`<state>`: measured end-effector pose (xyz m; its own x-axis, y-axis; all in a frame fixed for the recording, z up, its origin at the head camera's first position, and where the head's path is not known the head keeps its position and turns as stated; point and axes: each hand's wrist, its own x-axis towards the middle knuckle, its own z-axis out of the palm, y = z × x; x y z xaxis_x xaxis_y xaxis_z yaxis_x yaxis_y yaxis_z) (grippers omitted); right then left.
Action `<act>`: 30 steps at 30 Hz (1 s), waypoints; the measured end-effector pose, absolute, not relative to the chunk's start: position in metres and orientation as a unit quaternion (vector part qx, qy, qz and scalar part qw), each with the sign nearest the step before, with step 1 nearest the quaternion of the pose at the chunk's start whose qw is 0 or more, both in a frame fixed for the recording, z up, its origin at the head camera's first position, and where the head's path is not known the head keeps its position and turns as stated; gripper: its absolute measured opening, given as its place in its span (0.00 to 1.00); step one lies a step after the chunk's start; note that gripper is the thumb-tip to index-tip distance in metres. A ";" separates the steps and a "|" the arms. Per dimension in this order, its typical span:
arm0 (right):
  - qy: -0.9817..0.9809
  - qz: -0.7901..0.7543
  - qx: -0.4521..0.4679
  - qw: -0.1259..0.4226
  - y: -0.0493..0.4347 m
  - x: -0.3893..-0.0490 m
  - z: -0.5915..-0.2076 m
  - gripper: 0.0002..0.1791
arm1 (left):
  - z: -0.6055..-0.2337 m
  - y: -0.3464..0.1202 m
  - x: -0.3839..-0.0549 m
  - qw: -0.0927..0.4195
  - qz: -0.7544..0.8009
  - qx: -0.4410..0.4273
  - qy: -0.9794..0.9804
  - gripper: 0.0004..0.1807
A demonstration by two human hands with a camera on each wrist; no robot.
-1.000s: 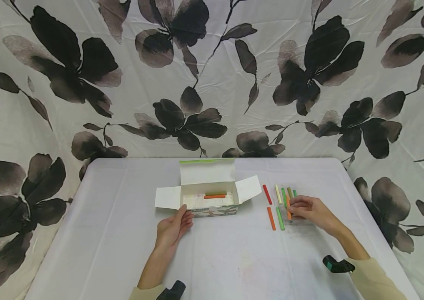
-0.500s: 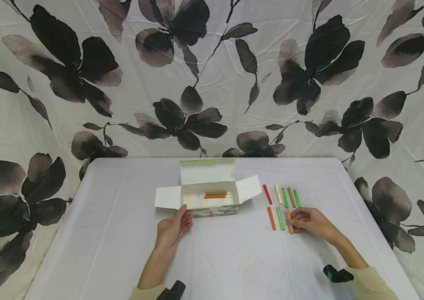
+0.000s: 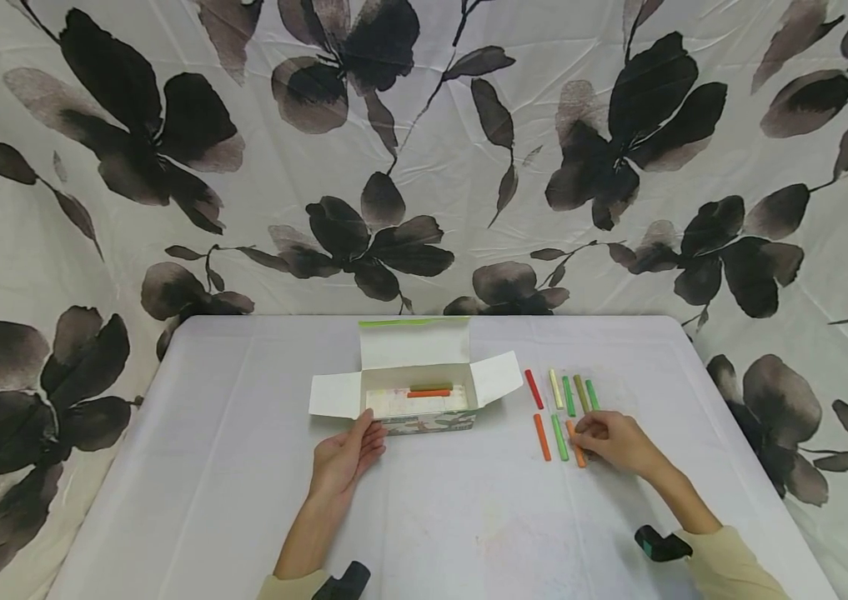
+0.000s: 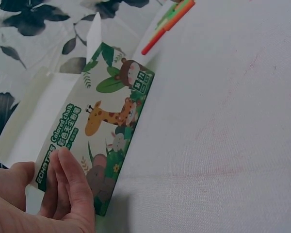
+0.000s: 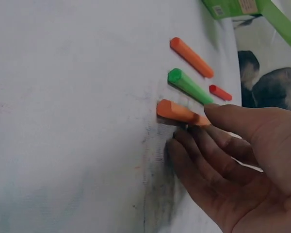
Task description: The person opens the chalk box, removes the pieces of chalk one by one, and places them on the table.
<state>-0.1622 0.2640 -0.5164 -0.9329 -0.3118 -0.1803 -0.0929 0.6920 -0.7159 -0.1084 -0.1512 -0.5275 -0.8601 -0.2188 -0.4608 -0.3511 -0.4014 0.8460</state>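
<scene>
My left hand (image 3: pixel 344 462) grips the near left corner of an open chalk box (image 3: pixel 431 423), thumb at the rim and fingers against the printed front (image 4: pixel 109 116). Inside lie an olive chalk (image 3: pixel 431 387) and an orange chalk (image 3: pixel 429 394). To the right, my right hand (image 3: pixel 619 442) pinches the far end of another orange chalk (image 5: pixel 172 111) between thumb and fingertips, low over the cloth. This chalk is at the right end of the near row, beside a green chalk (image 3: pixel 559 437) and an orange-red chalk (image 3: pixel 542 437).
Behind is a far row with a red chalk (image 3: pixel 534 389), a pale yellow chalk (image 3: pixel 557 389), an olive chalk (image 3: pixel 581 394) and green chalks (image 3: pixel 592 394). The box's lid (image 3: pixel 414 343) stands up at the back, with side flaps (image 3: pixel 497 377) spread. A floral cloth hangs behind the white table (image 3: pixel 243 500).
My right hand has brought the orange chalk nearer to me, from over the far row into the near row, then shifted slightly left. The left hand and box stay put.
</scene>
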 end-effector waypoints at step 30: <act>0.904 -0.383 -0.190 -0.009 0.220 -0.210 -0.457 0.06 | -0.527 -0.153 -0.110 0.055 0.784 -0.266 0.558 0.28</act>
